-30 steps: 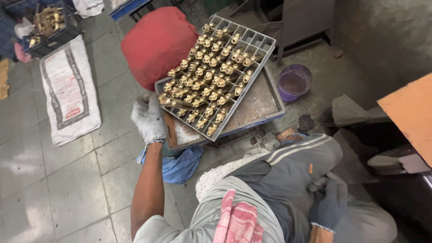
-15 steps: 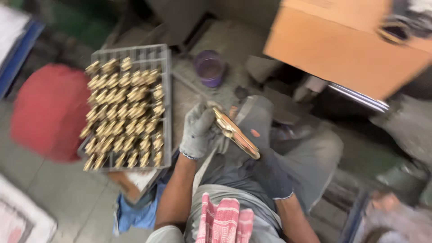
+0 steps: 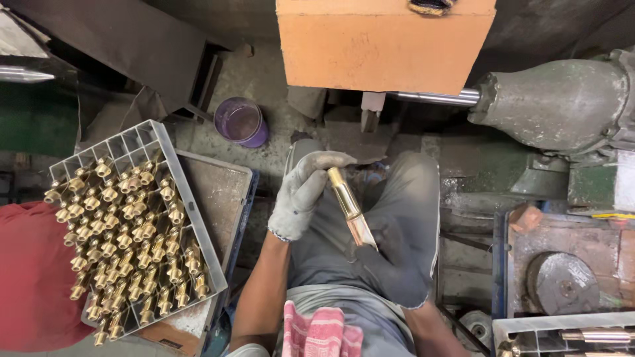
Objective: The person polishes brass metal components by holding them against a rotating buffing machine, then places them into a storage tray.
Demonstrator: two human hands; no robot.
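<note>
Gloves cover both hands, a pale grey one on my left hand and a darker grey one on my right hand. Between them I hold a long brass rod, polished and shiny, slanting from upper left to lower right across my lap. My left fingers are curled together around the rod's upper end, with the blunt tip just showing past the fingertips. My right fingers are wrapped over the lower end, clamped on it, so the rod's bottom part is hidden inside that glove. Below both hands lie my grey trousers, and nearer my body a pink checked cloth rests on my lap. Well out to the left of my left fingers sits a grey plastic grid tray, its cells packed with small brass fittings standing on end; the tray rests on a flat metal pan. Beyond the left fingertips, on the dirty floor, stands a purple cup. Above both hands hangs an orange box, and a steel shaft runs from behind it into a heavy grey machine housing off to the right. A red cushion lies at the far left, under the tray's edge.
</note>
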